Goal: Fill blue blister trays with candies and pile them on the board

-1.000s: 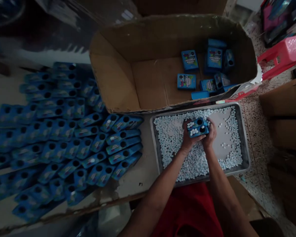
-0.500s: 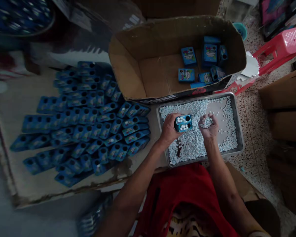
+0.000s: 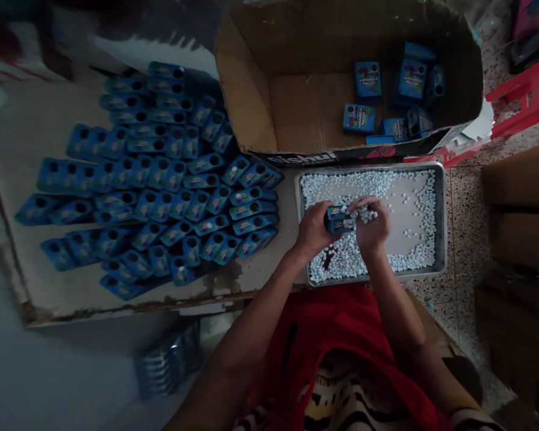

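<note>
Left hand [image 3: 313, 231] grip holds the blue box [image 3: 338, 220]. Right hand [image 3: 372, 230] grip pinches white pellets [image 3: 341, 263] at its opening, above the tray [image 3: 441, 221]. Risk: tilting the box spills pellets.

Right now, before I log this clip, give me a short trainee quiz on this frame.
1. True or false: the left hand holds a small blue cardboard carton.
2. The white candy pellets lie in: A) a woven basket B) a grey metal tray C) a glass bowl.
3. Where do the blue cartons with printed fronts sit?
Key: 1 true; 2 B; 3 inside the open brown cardboard box.
</note>
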Tool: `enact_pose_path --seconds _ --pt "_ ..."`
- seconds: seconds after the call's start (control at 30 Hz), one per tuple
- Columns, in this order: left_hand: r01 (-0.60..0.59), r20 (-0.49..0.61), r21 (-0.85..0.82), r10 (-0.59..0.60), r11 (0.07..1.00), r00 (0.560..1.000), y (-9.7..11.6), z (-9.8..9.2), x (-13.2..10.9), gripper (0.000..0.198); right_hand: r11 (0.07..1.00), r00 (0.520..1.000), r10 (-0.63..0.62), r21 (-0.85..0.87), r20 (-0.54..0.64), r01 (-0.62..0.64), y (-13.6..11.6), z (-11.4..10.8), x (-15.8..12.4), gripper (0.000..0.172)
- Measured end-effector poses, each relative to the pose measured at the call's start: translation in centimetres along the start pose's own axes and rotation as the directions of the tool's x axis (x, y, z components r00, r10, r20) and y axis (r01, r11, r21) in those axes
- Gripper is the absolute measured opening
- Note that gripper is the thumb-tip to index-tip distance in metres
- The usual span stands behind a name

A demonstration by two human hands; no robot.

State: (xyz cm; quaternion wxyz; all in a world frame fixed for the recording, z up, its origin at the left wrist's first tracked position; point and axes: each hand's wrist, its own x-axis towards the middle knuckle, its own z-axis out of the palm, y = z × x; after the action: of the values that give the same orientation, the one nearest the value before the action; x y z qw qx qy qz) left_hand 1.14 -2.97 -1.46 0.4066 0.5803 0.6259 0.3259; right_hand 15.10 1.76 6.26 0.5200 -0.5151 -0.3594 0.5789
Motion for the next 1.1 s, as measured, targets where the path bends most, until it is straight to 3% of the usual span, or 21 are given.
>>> enact_pose_path --seconds 0.07,0.13,0.2,0.27,0.33,0.4,0.47,0.53,0.57,0.63,0.7,0.8,0.9,0.97,1.0,1.07,1.1 --pt "-0.052 0.017 -0.012 0.053 0.999 0.998 -0.8 0.0 -0.3 0.069 0.992 0.997 -0.004 -0.123 0.072 0.012 0.4 0.5 -0.4 0.044" --pt "-0.025 -0.046 -0.056 0.022 0.998 0.999 -1.6 0.3 -0.6 0.067 0.978 0.988 -0.002 -0.205 0.154 0.034 0.6 0.5 -0.9 0.047" --pt "0.023 -0.101 -0.141 -0.037 0.99 0.994 -2.4 0.7 -0.8 0.07 0.959 0.979 -0.017 -0.274 0.204 0.074 0.8 -0.8 -1.4 0.048" --pt "0.043 -0.111 -0.227 -0.069 0.973 0.991 -3.0 1.0 -0.9 0.074 0.906 0.981 -0.043 -0.406 0.187 0.117 1.0 -3.7 -2.1 0.045" --pt "0.045 -0.12 -0.271 -0.08 0.962 0.989 -3.5 1.2 -0.7 0.078 0.768 0.984 -0.047 -0.624 0.169 0.144 1.5 -7.8 -3.4 0.042" --pt "0.042 -0.131 -0.272 -0.08 0.961 0.988 -3.8 1.3 -0.3 0.082 0.526 0.961 0.041 -0.823 0.275 0.213 2.4 -11.8 -5.1 0.054" --pt "0.045 -0.131 -0.268 -0.082 0.962 0.988 -4.1 1.2 0.0 0.085 0.307 0.859 0.248 -0.877 0.448 0.369 3.8 -14.6 -6.7 0.065" --pt "0.066 -0.151 -0.266 -0.109 0.962 0.982 -4.1 0.9 0.0 0.086 0.195 0.743 0.396 -0.84 0.54 0.506 5.4 -15.6 -7.0 0.071" --pt "0.073 -0.158 -0.269 -0.119 0.96 0.98 -4.1 0.8 -0.1 0.086 0.161 0.724 0.41 -0.825 0.555 0.542 6.3 -15.5 -6.5 0.074" --pt "0.066 -0.136 -0.285 -0.109 0.956 0.985 -4.2 0.4 -0.7 0.085 0.117 0.762 0.344 -0.83 0.549 0.546 7.9 -14.5 -4.3 0.079" --pt "0.055 -0.081 -0.316 -0.084 0.947 0.993 -4.3 0.2 -1.4 0.085 0.132 0.821 0.254 -0.859 0.511 0.494 9.1 -13.2 -1.0 0.078" --pt "0.081 -0.049 -0.316 -0.101 0.945 0.994 -4.6 -0.1 -2.3 0.088 0.254 0.9 0.177 -0.902 0.398 0.349 10.0 -11.8 3.6 0.062" --pt "0.096 -0.077 -0.246 -0.118 0.965 0.99 -4.4 -0.3 -2.5 0.086 0.403 0.987 0.094 -0.912 0.127 0.079 9.3 -10.7 5.9 0.043" --pt "0.092 -0.072 -0.187 -0.107 0.978 0.992 -3.9 -0.3 -2.3 0.082 0.596 0.99 0.1 -0.792 -0.095 -0.136 8.0 -9.6 6.1 0.033" --pt "0.094 -0.064 -0.153 -0.105 0.984 0.992 -3.6 -0.3 -2.1 0.08 0.713 0.972 0.162 -0.661 -0.171 -0.235 7.2 -8.8 5.8 0.032" --pt "0.1 -0.054 -0.085 -0.104 0.991 0.993 -3.0 -0.3 -1.8 0.077 0.873 0.921 0.353 -0.295 -0.164 -0.388 5.4 -7.0 4.7 0.035" --pt "0.102 -0.049 -0.063 -0.105 0.993 0.993 -2.8 -0.3 -1.6 0.077 0.896 0.901 0.419 -0.108 -0.11 -0.43 4.5 -6.0 4.0 0.037"
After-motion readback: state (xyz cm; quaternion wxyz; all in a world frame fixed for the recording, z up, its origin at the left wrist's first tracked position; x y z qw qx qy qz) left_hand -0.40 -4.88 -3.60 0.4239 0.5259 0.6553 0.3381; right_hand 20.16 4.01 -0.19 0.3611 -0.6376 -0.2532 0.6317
